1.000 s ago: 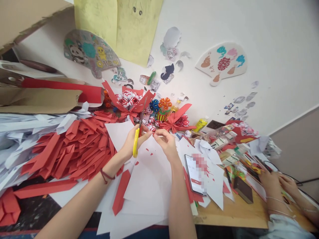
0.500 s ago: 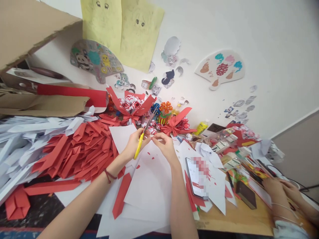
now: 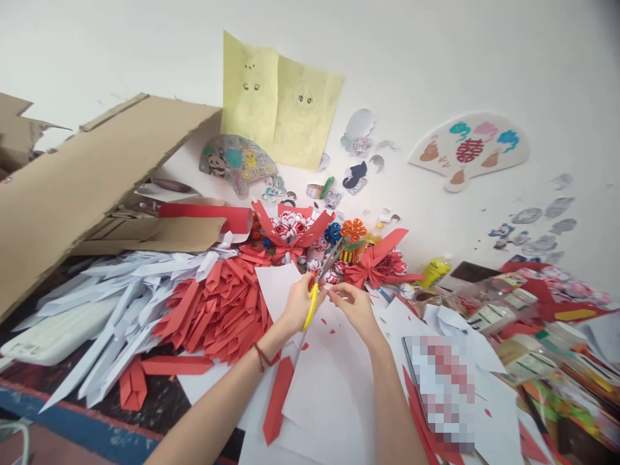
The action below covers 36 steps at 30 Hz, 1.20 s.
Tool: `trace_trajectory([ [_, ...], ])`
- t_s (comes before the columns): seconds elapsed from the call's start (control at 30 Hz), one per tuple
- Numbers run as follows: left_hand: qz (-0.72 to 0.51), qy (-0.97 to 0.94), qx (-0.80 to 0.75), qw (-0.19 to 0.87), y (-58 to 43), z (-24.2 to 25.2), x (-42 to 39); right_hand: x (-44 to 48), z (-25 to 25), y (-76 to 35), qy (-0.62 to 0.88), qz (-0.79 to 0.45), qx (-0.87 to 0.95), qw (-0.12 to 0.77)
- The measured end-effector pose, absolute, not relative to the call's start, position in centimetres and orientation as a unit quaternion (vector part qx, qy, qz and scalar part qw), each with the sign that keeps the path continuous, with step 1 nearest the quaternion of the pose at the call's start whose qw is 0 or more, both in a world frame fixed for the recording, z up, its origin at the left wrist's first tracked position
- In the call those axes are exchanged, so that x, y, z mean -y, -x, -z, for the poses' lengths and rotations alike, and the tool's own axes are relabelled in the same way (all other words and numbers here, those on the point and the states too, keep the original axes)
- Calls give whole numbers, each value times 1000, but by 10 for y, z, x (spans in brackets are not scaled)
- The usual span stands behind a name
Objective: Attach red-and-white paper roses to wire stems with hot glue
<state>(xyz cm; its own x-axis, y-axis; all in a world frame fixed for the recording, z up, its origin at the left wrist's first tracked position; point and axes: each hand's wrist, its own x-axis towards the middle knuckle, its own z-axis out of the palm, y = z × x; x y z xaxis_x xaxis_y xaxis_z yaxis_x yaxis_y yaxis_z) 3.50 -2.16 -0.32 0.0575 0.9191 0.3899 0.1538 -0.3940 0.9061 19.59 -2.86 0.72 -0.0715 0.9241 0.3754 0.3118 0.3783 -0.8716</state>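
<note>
My left hand (image 3: 296, 302) is closed round the yellow handles of a pair of scissors (image 3: 317, 286), whose blades point up and to the right. Right beside it, my right hand (image 3: 353, 305) pinches a small piece of paper at the blades; the piece is too small to make out clearly. Both hands hover over white paper sheets (image 3: 334, 381) dotted with tiny red snippets. A red paper strip (image 3: 278, 400) lies under my left forearm.
A heap of folded red paper strips (image 3: 217, 310) and white ones (image 3: 121, 316) lies to the left, under a cardboard flap (image 3: 87, 187). Red paper flowers (image 3: 290, 229) stand by the wall. A phone (image 3: 438, 387) lies to the right, with craft clutter (image 3: 542, 323) beyond.
The view has swung left and up, so my hands appear further right. The other person's hands at the right edge have left the view. The scissors stay in my left hand.
</note>
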Motion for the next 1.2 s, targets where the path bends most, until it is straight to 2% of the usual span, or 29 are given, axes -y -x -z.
trace_trajectory([
  [0.3,-546,-637,-436,325,-37,7,22,25,-3,-197,463,-309,678,480],
  [0.47,-566,-616,-457,302,-38,9,19,24,-3,-198,511,-295,675,444],
  [0.8,-636,-497,-540,237,-19,13,5,15,24,-221,683,-161,613,363],
  [1.2,-600,-549,-536,227,-34,11,-2,20,5,-202,719,-50,647,248],
])
